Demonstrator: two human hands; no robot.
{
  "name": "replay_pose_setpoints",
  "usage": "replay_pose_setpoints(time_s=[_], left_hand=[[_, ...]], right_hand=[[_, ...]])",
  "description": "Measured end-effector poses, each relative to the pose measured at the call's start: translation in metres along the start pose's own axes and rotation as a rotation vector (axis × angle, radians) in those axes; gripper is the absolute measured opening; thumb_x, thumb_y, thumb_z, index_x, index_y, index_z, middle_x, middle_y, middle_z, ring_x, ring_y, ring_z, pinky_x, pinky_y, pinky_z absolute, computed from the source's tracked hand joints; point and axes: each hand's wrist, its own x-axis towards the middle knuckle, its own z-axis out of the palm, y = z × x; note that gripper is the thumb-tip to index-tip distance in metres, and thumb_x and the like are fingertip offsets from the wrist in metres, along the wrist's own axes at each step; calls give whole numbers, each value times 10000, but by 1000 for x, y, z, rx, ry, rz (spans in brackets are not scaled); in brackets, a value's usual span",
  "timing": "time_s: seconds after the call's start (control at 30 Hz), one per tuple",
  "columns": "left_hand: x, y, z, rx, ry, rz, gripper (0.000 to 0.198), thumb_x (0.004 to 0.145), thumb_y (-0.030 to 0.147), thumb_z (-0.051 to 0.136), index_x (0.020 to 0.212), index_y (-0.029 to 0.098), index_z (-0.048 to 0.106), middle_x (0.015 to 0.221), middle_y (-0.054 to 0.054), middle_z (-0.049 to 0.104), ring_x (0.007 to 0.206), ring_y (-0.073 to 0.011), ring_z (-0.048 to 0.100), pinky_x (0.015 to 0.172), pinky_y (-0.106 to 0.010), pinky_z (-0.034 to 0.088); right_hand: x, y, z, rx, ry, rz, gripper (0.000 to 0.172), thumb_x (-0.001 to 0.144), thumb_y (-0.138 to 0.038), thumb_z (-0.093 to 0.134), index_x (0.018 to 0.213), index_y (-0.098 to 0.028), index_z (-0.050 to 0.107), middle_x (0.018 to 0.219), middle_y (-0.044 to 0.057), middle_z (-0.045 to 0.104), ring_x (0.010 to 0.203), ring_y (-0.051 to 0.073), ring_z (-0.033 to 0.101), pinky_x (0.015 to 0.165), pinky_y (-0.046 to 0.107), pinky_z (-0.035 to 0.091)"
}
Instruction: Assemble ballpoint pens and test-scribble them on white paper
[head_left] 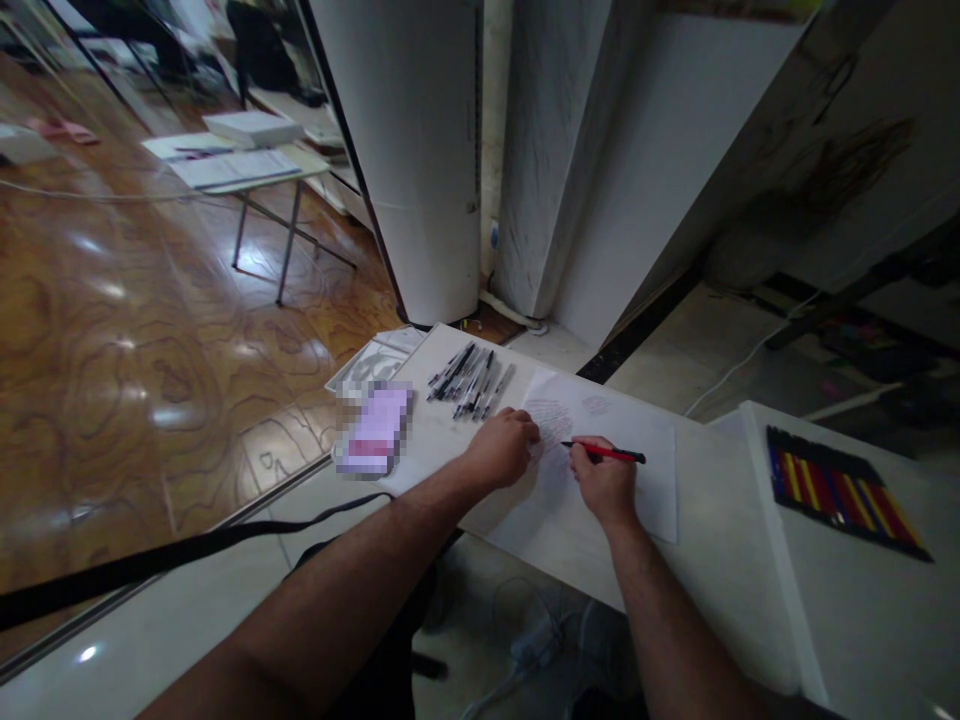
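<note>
A red pen with black ends [611,453] is gripped in my right hand [606,488]. Its tip points left, at or just above a white sheet of paper [645,500] that bears lines of reddish handwriting. My left hand [504,447] rests at the sheet's left side with its fingers curled in; whatever they may hold is hidden. Beyond my left hand, several black and clear pens [469,380] lie in a loose group on the white table [720,500].
A phone with a blurred screen [377,428] lies left of my left arm. At the right, a case of red, yellow and blue pens [840,490] lies on another white surface. A tall white cabinet [420,170] stands behind the table. A small folding table [307,160] holds papers.
</note>
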Motion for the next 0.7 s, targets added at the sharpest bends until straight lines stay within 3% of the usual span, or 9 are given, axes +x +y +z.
replay_pose_setpoints(time_s=[0.7], left_hand=[[-1, -1, 1, -1, -2, 1, 263, 709, 143, 613, 948, 178, 718, 1028, -85, 668, 990, -240, 560, 901, -343, 467]], right_hand=[[1, -1, 0, -19, 4, -10, 273, 797, -368, 583, 888, -149, 719, 619, 50, 696, 554, 177, 657, 536, 265, 538]])
